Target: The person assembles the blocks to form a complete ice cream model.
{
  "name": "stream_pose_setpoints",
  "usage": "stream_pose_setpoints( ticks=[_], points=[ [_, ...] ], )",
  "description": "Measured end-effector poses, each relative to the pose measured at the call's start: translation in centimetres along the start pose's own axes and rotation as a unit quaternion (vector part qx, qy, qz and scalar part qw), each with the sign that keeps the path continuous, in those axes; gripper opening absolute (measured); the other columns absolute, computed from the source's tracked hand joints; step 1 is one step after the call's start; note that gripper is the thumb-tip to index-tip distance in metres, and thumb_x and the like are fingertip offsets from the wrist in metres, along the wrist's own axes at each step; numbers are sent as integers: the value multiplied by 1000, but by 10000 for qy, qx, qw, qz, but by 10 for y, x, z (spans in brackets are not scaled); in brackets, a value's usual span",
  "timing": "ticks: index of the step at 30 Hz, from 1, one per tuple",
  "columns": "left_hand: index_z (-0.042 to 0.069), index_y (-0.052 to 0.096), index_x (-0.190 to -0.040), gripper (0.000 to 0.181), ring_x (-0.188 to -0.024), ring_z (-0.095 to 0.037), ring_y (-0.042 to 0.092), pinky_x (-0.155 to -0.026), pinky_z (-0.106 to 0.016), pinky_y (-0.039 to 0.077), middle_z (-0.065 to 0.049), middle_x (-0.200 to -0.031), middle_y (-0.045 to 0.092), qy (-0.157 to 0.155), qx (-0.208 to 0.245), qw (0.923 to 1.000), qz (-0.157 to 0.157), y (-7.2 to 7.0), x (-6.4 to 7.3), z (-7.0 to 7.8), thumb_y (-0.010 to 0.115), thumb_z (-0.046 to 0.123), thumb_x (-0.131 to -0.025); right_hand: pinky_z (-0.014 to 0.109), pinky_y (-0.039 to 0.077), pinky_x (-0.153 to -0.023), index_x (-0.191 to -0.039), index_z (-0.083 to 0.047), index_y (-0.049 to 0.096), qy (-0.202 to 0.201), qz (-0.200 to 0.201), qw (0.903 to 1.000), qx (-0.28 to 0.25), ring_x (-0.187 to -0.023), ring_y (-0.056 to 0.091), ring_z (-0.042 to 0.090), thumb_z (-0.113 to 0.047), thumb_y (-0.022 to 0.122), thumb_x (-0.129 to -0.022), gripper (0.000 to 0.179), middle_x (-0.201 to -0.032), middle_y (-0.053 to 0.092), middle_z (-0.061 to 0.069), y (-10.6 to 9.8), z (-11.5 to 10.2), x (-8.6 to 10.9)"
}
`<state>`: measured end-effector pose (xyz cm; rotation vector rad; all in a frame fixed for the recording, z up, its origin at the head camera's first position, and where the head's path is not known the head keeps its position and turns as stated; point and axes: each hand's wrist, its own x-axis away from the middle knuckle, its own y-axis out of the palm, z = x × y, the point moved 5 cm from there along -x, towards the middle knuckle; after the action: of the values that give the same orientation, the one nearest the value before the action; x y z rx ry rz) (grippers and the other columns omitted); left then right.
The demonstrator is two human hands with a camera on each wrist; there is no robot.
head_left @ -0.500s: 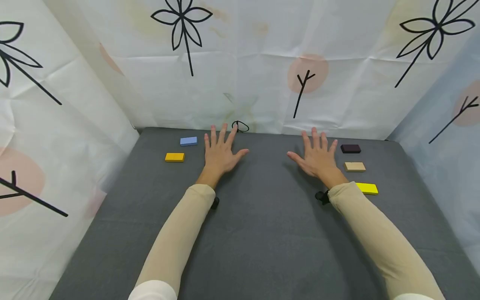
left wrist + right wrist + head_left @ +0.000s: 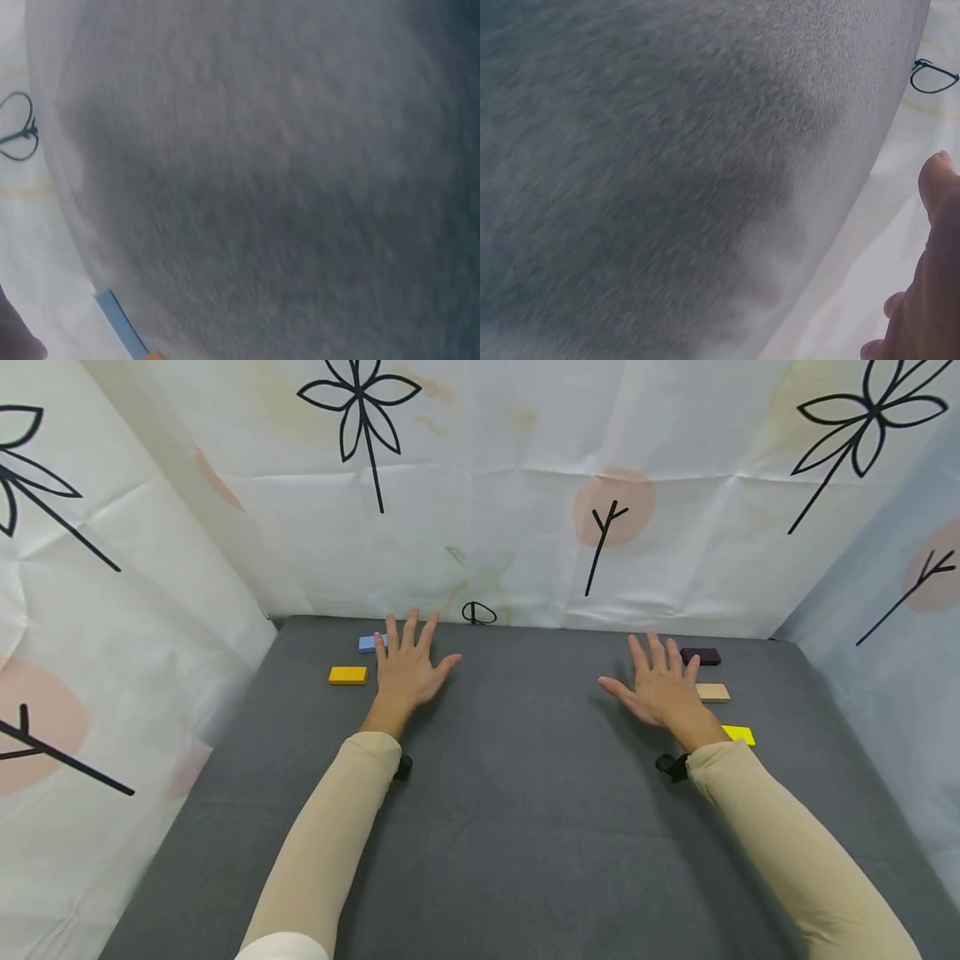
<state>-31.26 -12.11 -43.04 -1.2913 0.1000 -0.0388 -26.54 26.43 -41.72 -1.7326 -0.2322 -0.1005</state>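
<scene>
My left hand (image 2: 407,672) is over the back left of the table, palm down with fingers spread. Its fingertips overlap the blue block (image 2: 370,644) in the head view; an orange-yellow block (image 2: 348,676) lies just to its left. On the other side my right hand (image 2: 663,689) is likewise spread and holds nothing. Close by its right are a dark block (image 2: 702,657), a tan block (image 2: 714,693) partly hidden by the hand, and a bright yellow block (image 2: 740,734) partly covered by the wrist. In the left wrist view the blue block (image 2: 121,324) shows at the lower left.
A grey cloth covers the table (image 2: 480,827). White fabric (image 2: 480,527) printed with flowers and twigs hangs behind it and on both sides. Dark wrist straps (image 2: 672,767) sit at the sleeve cuffs.
Both hands have moved outward, the left one leftward until it overlaps the blue block, the right one rightward and slightly nearer, over part of the tan block. The blocks have stayed put.
</scene>
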Motion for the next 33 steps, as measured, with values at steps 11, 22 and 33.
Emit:
stream_pose_setpoints(
  ticks=[11, 22, 33],
  points=[
    [33, 1, -166, 88, -158, -49, -5, -125, -70, 1, -11, -173, 2, -76, 295, 9994, 161, -10, 5, -30, 50, 64, -99, 81, 1, -116, -165, -5, 1, -122, -7, 9999, 1, -150, 1, 61, -75, 34, -99, 101, -166, 1, 35, -11, 25, 18],
    [25, 4, -166, 99, -152, -51, 13, -120, -71, 19, -19, -170, 9, -261, 893, 9950, 351, -27, 11, -68, 67, 53, -95, 76, 15, -116, -162, 3, 13, -533, 187, 9969, -554, -146, 11, 62, -59, 54, -101, 97, -163, 11, 38, -16, 50, 36],
    [24, 22, -165, 99, -143, -45, 28, -114, -65, 33, -21, -160, 29, -733, 1385, 9860, 564, -34, 17, -96, 80, 45, -88, 79, 24, -107, -160, 4, 21, -381, 377, 9936, -996, -138, 19, 65, -51, 62, -99, 92, -154, 22, 43, -19, 76, 45]
  ],
)
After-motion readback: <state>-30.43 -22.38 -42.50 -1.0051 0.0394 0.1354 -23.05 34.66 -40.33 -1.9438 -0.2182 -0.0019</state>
